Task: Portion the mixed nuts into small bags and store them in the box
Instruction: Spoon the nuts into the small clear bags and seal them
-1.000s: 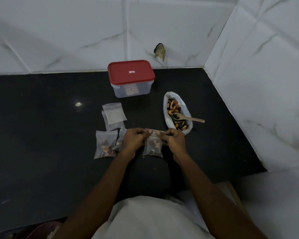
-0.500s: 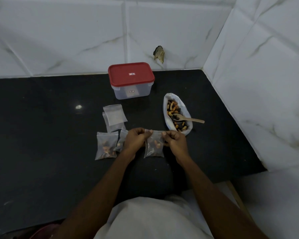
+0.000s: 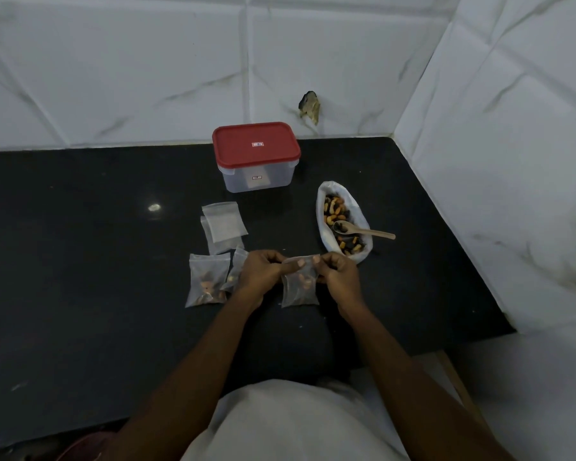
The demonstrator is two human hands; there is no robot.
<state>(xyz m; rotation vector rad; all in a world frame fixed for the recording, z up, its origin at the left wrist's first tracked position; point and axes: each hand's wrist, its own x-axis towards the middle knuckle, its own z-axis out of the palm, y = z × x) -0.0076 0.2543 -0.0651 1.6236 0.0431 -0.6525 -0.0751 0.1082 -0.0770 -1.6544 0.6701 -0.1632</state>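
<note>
The head camera looks down at both hands, close together over the dark counter (image 3: 80, 277). The left hand (image 3: 261, 272) and the right hand (image 3: 338, 277) each pinch the top edge of one small bag (image 3: 299, 289). The bag hangs between them with a few nuts inside. I think the person is pressing the top closed.

Just left of the left hand lie two filled bags (image 3: 207, 284). One is partly hidden behind that hand. A bit further out is a little pile of empty bags (image 3: 225, 222). Just past the right hand sits the big bag of mixed nuts (image 3: 343, 214). It is open, and a wooden spoon (image 3: 368, 231) rests in it. Far ahead of both hands, by the wall, stands the box (image 3: 258, 179). Its red lid (image 3: 256, 144) is on, and the box looks empty.

Some things could go wrong. If the top is not pressed shut all the way, nuts could spill when the bag is put down or dropped in the box. The right hand is very near the big bag. A bump there could tip it, or hit the spoon handle that sticks out and flick nuts onto the counter.
</note>
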